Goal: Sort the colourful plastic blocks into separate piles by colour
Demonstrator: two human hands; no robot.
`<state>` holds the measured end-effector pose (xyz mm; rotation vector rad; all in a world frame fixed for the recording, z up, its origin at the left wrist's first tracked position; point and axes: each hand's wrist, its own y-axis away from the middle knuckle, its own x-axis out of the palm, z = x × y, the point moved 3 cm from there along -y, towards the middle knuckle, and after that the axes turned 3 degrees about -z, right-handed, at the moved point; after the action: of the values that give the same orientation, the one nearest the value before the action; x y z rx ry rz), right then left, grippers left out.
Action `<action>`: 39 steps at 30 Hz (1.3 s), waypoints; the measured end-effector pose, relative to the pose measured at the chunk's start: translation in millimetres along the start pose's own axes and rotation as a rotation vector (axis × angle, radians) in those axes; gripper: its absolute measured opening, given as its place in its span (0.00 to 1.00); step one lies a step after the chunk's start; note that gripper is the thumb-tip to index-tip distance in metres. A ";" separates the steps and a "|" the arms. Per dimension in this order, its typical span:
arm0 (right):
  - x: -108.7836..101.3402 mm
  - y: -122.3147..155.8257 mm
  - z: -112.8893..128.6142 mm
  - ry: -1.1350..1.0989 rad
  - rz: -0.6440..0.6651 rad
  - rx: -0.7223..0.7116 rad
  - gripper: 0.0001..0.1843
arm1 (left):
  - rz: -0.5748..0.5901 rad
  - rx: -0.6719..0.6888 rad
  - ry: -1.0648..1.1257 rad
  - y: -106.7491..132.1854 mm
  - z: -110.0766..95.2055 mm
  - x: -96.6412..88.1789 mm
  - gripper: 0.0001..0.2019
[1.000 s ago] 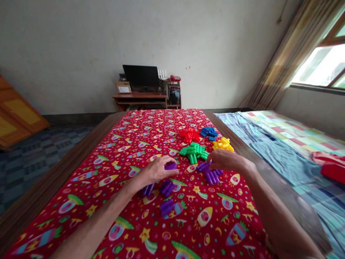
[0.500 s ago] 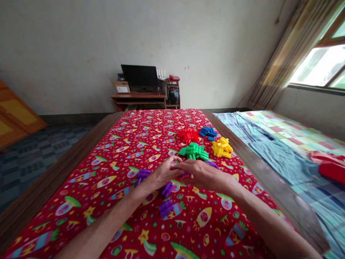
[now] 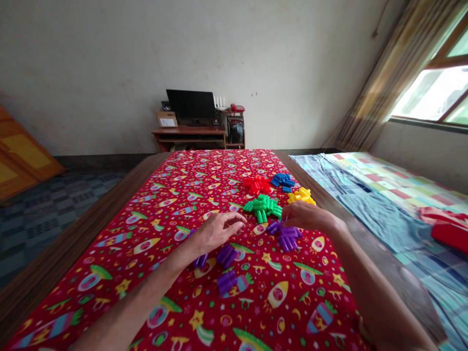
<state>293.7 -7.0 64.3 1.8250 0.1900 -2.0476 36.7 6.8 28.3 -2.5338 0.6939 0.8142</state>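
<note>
Far to the left of the green blocks (image 3: pixel 262 207), and well apart from them, stands an orange cabinet (image 3: pixel 25 151). A dark monitor (image 3: pixel 192 106) sits on a brown desk (image 3: pixel 201 130), beyond the green blocks and to their left.

On the red patterned cloth (image 3: pixel 120 229), left of the green blocks and nearer the person, some purple blocks (image 3: pixel 200 261) lie partly hidden by the left hand (image 3: pixel 221 229). This hand is near the green blocks, on their left, its fingers loosely bent with a gap between them and the thumb; no block shows in its grasp. Two more purple clusters (image 3: pixel 226 256) lie nearer the person than the green blocks, also to their left.

The red blocks (image 3: pixel 257 185) are just beyond the green blocks, the blue blocks (image 3: pixel 282 182) beyond and to the right. A purple heap (image 3: pixel 289 240) lies to the near right of the green blocks, the yellow blocks (image 3: pixel 302 196) to their right. The right hand (image 3: pixel 307 216) is just right of the green blocks, fingers curving down at the purple heap; how far they part, or whether they grip a block, cannot be told.
</note>
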 end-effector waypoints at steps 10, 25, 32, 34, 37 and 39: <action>1.6 13.4 5.1 0.063 -0.312 0.043 0.14 | 0.006 0.020 -0.091 3.1 -13.5 -1.0 0.14; 89.5 36.4 22.0 0.098 -0.486 -0.060 0.32 | 0.051 0.029 -0.134 2.8 -23.4 5.0 0.13; 85.2 24.8 38.6 0.169 -0.554 0.219 0.28 | 0.087 0.047 -0.175 3.9 -19.4 8.8 0.14; 86.7 21.9 40.2 0.169 -0.564 0.235 0.26 | 0.092 0.063 -0.189 3.9 -21.0 9.4 0.14; 88.9 20.5 37.3 0.157 -0.548 0.246 0.21 | 0.109 0.079 -0.210 4.5 -24.4 10.3 0.14; 89.4 22.2 32.2 0.158 -0.520 0.263 0.19 | 0.103 0.092 -0.212 5.2 -25.5 10.9 0.13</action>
<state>265.4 -56.3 -15.1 2.2901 0.5070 -2.3538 52.4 -13.6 39.7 -2.3030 0.7765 1.0432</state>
